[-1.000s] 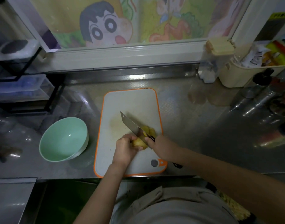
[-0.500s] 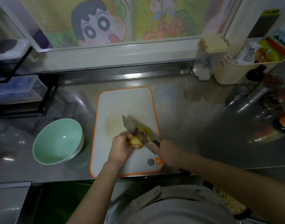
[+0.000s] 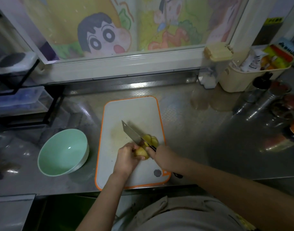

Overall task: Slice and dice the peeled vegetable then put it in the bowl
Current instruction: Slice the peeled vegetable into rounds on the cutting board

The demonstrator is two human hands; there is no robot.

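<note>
While the left hand [image 3: 127, 155] is clamping the peeled yellow vegetable [image 3: 141, 151] lying at its three o'clock, the right hand [image 3: 163, 155] is gripping the broad steel cleaver [image 3: 132, 133].

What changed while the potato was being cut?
Nothing plain to see. The right hand still holds the knife on the potato, the left hand still grips it, slices lie beside the blade, and the bowl stays empty beside the board.

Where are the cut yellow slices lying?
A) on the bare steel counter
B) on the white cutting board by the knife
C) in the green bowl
B: the slices lie on the cutting board, just right of the knife blade; the green bowl holds none.
</note>
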